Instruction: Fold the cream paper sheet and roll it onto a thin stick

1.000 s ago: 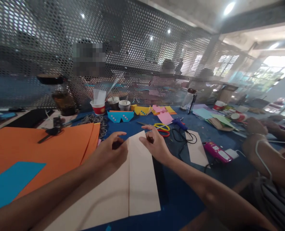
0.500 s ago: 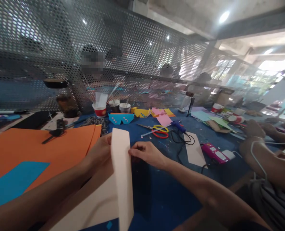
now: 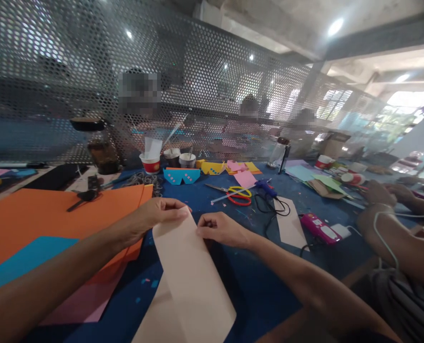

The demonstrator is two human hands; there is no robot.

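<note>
A folded sheet of pale peach paper point(image 3: 192, 276) lies in front of me on the blue table point(image 3: 254, 295), its far end lifted a little. My left hand point(image 3: 160, 216) pinches the far left corner of that sheet. My right hand point(image 3: 221, 228) is closed on the far right edge of the same sheet. Both forearms reach in from the bottom of the view.
Large orange sheets point(image 3: 54, 214) with a blue piece point(image 3: 25, 259) lie at left. Scissors point(image 3: 233, 193), a blue glue gun point(image 3: 265, 186) with black cable, paper cups point(image 3: 150, 162), coloured paper shapes and a pink device point(image 3: 319, 226) lie farther back. Another person's arms point(image 3: 394, 224) work at right. A perforated metal screen point(image 3: 197, 95) closes the back.
The flat creased sheet was folded shut along its middle, its right half swinging up and over to the left. Both hands now hold its far end; the sheet sits more to the right.
</note>
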